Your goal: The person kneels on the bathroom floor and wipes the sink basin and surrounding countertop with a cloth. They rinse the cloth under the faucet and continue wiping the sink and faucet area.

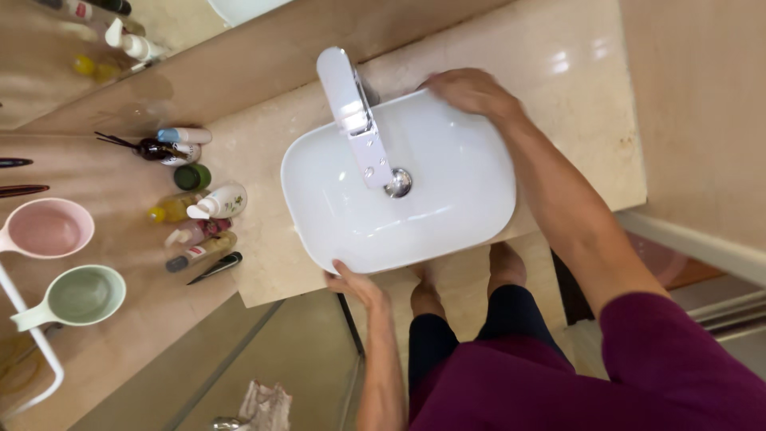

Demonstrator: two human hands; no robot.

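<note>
A white oval basin [447,199] sits on a beige stone counter [558,80], seen from above. A tall chrome tap [351,112] rises over it, with a metal drain [398,183] in the bowl. My left hand [355,283] grips the basin's near rim with the fingers curled over the edge. My right hand [471,89] lies flat on the far rim, to the right of the tap; I cannot tell whether anything is under it.
Several bottles and tubes [199,207] crowd the counter left of the basin. A pink scoop [46,229] and a green scoop [76,297] hang on a white rack at far left. My bare feet [467,279] stand below the counter edge.
</note>
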